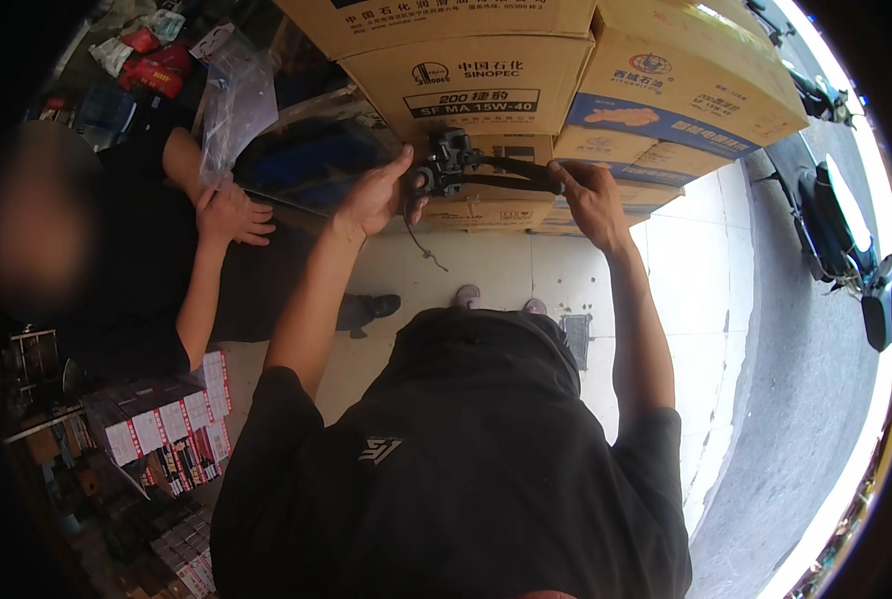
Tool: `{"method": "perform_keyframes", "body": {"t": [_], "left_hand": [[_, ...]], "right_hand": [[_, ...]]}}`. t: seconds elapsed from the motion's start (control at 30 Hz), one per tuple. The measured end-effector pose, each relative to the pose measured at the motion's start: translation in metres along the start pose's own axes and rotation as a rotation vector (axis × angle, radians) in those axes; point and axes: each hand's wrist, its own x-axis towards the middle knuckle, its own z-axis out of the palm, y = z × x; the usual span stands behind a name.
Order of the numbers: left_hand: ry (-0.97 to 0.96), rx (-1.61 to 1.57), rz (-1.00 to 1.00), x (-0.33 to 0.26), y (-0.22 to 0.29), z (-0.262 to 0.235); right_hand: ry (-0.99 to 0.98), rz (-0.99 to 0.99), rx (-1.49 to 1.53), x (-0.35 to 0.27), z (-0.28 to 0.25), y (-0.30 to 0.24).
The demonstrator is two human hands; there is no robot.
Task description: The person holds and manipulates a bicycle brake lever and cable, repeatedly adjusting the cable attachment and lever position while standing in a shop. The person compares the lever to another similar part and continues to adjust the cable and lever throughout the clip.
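Black mechanical part (pixel 453 160) in fingers (pixel 579 174)

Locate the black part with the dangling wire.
Head view, upper middle: the black part is held between the bare left hand and bare right hand, before brown cardboard boxes.

The left hand (pixel 371 195) is holding a black mechanical part (pixel 453 162); the right hand (pixel 594 205) is gripping its right end. Stacked cardboard boxes (pixel 466 60) are standing just beyond.
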Motion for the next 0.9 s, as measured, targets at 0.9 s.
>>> {"method": "perform_keyframes", "body": {"t": [0.9], "left_hand": [[0.016, 0.011, -0.003, -0.0001, 0.0011, 0.0032]], "right_hand": [[-0.001, 0.063, 0.008, -0.0039, 0.0011, -0.0015]]}}
